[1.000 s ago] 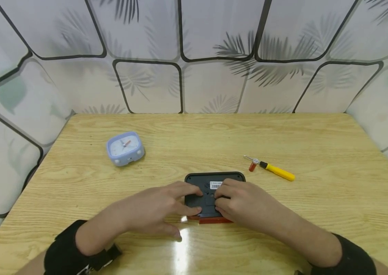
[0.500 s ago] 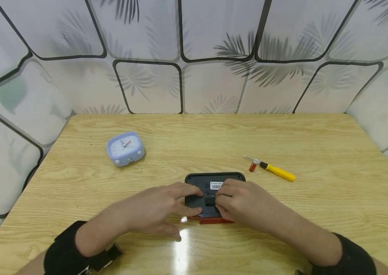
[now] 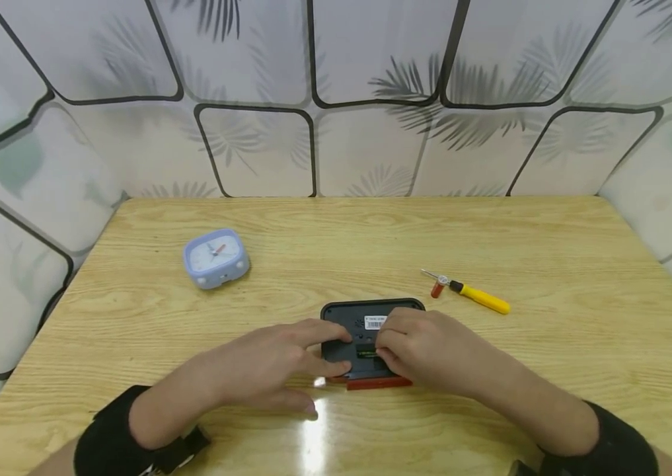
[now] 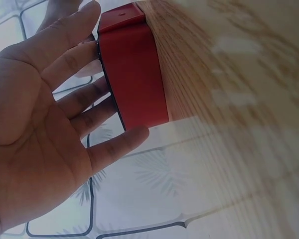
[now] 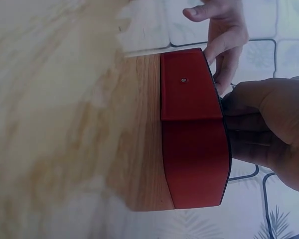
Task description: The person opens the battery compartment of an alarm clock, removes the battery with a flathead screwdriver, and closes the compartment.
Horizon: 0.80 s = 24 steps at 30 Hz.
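A red box-shaped device with a black back [image 3: 338,311] lies back-up on the table, with a barcode label [image 3: 374,322] on it. Toward the middle of the back is an uncovered battery compartment [image 3: 367,351], with something green inside. My left hand [image 3: 276,360] has its fingers spread, two fingertips resting on the back's left part. The left wrist view shows its palm beside the red side [image 4: 134,79]. My right hand [image 3: 431,347] bends over the compartment's right end, fingers curled in a pinch on the battery cover, which is mostly hidden behind them.
A blue alarm clock [image 3: 215,258] sits at the left. Beyond the device on the right lies a screwdriver with a yellow handle [image 3: 486,299], its shaft next to a small red cylinder with a silvery end [image 3: 438,287]. A patterned curtain [image 3: 365,152] rises behind the table.
The battery cover, flat in the back one second ago, has come up under my right fingers, showing the green inside. My right hand has shifted slightly right; the left stays in place.
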Available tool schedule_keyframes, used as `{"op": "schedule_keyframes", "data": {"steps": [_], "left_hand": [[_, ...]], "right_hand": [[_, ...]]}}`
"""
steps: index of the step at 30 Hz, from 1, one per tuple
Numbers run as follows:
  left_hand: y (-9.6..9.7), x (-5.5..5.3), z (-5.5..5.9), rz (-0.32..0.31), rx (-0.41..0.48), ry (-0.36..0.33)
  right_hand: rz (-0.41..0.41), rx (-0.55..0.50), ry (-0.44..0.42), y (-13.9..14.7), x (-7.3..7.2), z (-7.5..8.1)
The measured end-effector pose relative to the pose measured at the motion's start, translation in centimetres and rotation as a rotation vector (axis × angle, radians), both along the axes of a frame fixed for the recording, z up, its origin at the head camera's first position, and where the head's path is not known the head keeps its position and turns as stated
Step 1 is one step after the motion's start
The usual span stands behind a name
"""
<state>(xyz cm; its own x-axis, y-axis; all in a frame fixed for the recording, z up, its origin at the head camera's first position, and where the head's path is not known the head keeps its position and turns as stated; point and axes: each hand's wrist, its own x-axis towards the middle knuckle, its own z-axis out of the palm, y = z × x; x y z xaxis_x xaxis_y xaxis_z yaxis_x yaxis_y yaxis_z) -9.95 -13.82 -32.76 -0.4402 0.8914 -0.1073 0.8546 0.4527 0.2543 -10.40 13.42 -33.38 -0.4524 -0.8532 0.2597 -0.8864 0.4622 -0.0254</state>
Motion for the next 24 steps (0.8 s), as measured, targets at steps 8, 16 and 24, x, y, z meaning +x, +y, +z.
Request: {"op": "schedule_keyframes", "data": {"steps": [8, 16, 24], "left_hand": [[0.1, 0.0, -0.1, 0.008, 0.02, -0.025], [0.1, 0.1, 0.0, 0.037, 0.036, -0.043], [-0.1, 0.2, 0.1, 0.078, 0.06, -0.046]], "right_hand": [[0.006, -0.039, -0.001, 0.3, -0.1, 0.0], [-0.02, -0.143, 0.162, 1.4, -0.6, 1.1], [-0.189, -0.07, 0.19, 2.7, -1.0, 2.3]]}}
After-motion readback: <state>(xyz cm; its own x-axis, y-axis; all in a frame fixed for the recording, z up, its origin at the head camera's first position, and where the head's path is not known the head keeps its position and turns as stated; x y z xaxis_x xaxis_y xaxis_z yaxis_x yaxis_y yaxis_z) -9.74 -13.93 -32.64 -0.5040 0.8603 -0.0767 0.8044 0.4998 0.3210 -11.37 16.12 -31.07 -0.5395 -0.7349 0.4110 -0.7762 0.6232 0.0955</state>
